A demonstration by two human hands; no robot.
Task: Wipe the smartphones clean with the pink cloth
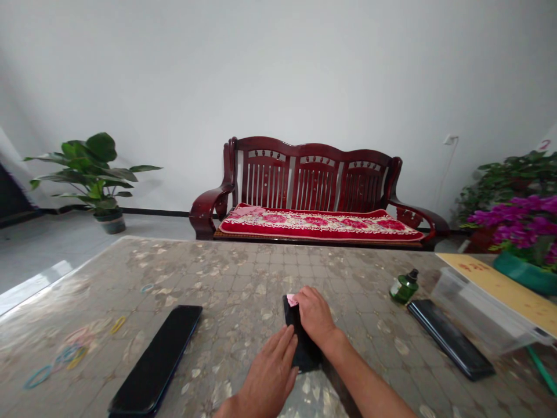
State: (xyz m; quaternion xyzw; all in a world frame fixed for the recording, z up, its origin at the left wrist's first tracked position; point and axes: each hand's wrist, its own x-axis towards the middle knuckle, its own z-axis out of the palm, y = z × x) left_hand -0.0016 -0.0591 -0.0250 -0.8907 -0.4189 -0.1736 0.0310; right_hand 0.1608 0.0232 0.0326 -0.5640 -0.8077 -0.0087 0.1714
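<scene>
A flat black phone-like slab (308,352) lies on the table in front of me. My right hand (314,312) is closed on a small pink cloth (292,299), pressed to the slab's far end; most of the cloth is hidden under the fingers. My left hand (272,367) lies on the slab's near left side, its fingers stretched out and close together, thumb by the near edge. To the left rests a larger-looking black phone (157,361) with a bluish edge. On the right is a glossy black oblong item (450,338), beside a green bottle (405,287) with a black top.
The table (226,278) has a patterned cover. Colourful rings (69,355) lie at the left. A clear plastic bin (472,313) stands right, under a yellowish board (500,284) near purple flowers (517,220). Beyond are a wooden bench (313,180) and a potted plant (98,174).
</scene>
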